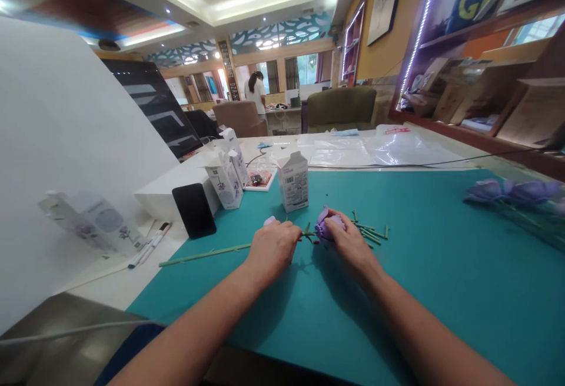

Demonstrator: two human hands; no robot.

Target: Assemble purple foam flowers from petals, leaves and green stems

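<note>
My left hand (274,246) is closed around a green stem (207,255), whose long end sticks out to the left above the teal mat. My right hand (351,243) grips a purple artificial flower (325,225) by its petals. Between the two hands, small green leaf-like parts show just left of the bloom. A pale purple bit peeks out behind my left knuckles; what it belongs to is hidden. Several loose green stem pieces (371,233) lie on the mat just beyond my right hand. Behind the hands stands a white carton (293,185) with its top flaps raised.
The teal mat (441,268) covers much of the table. A black phone-like slab (193,210) leans at the left near pens (150,246) and printed cartons (224,179). Purple flowers (512,192) lie at the right. A person (255,95) stands in the background.
</note>
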